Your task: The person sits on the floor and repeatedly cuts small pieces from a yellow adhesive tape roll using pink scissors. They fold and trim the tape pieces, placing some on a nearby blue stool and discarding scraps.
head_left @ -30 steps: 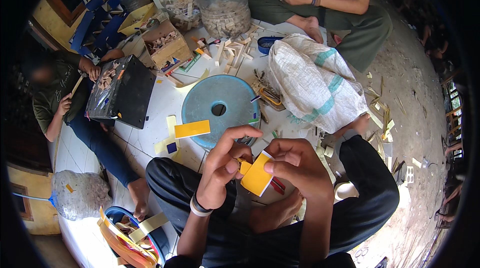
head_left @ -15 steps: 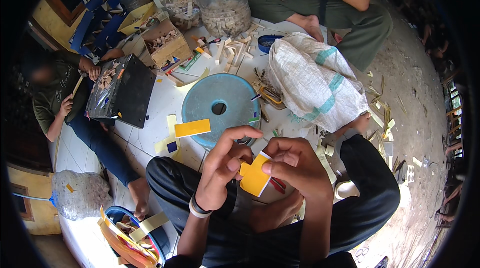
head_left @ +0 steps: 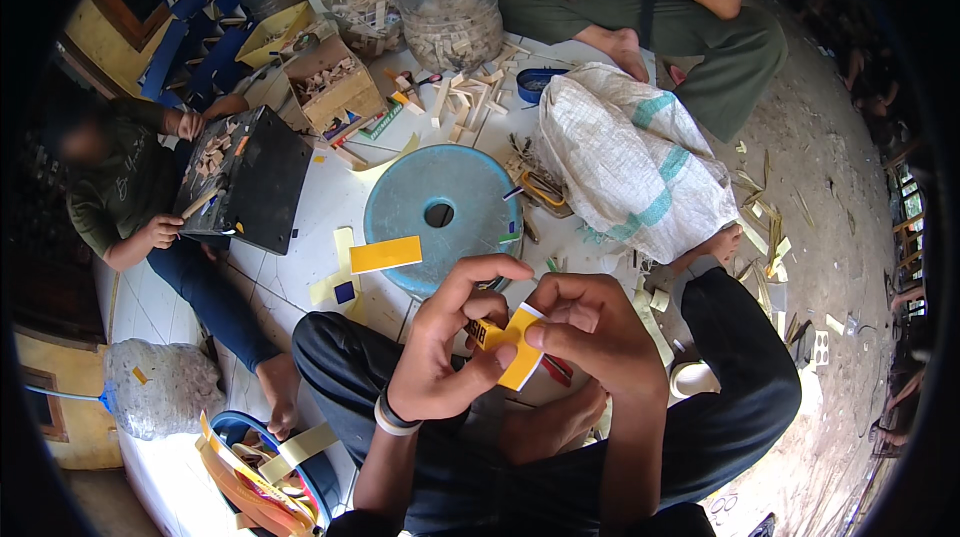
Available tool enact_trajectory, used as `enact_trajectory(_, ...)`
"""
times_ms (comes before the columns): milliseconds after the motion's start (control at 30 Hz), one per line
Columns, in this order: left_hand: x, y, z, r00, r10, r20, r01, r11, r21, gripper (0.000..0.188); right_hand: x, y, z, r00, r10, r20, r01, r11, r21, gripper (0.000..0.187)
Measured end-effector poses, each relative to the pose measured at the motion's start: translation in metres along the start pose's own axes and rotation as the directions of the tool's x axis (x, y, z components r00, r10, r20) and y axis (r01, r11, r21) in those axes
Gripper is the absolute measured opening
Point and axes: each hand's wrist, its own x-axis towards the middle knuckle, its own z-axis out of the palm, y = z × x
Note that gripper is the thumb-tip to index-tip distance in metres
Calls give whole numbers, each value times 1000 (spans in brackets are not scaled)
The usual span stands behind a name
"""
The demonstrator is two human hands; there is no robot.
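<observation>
Above my crossed legs, both hands hold a yellow piece of card or sticker (head_left: pixel 522 369) with a white edge. My right hand (head_left: pixel 605 337) is closed on it, the thumb lying flat across its face. My left hand (head_left: pixel 440 352) pinches its left side with the thumb, near a narrower yellow part bearing dark print (head_left: pixel 487 334); whether that is a separate piece or a fold I cannot tell. The left index finger arches above. Beyond the hands, a yellow strip (head_left: pixel 386 255) overhangs the edge of a round blue-grey stool top (head_left: pixel 400 202) with a central hole.
Wooden offcuts (head_left: pixel 470 102) lie beyond the stool, beside a wooden box (head_left: pixel 340 102). A white woven sack (head_left: pixel 625 152) sits at the right. A blue basket (head_left: pixel 325 467) of strips stands near left. One co-worker taps at a black box (head_left: pixel 265 187); another sits at the far right.
My left thumb has slid right onto the yellow piece, and printed marks now show beside it. At left, the co-worker's hand with a wooden stick has moved down and right onto the black box.
</observation>
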Motion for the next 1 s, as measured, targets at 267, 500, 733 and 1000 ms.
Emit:
enact_trajectory(267, -5, 0, 5, 998, -25, -53, 18, 992, -128, 63, 0, -3, -2, 999, 39, -8, -39, 999, -17, 13)
enact_trajectory(500, -4, 2, 5, 999, -27, -24, 23, 991, -135, 63, -1, -6, -3, 997, 72, 14, -71, 997, -12, 17)
enact_trajectory(733, -3, 1, 6, 997, -6, -82, -1, 997, -80, 60, -2, -10, -6, 992, 98, 79, -99, 995, 3, 31)
enact_trajectory(1000, -3, 2, 6, 994, -15, -105, 3, 993, -115, 61, -2, -12, -8, 992, 84, 89, -86, 996, 20, 51)
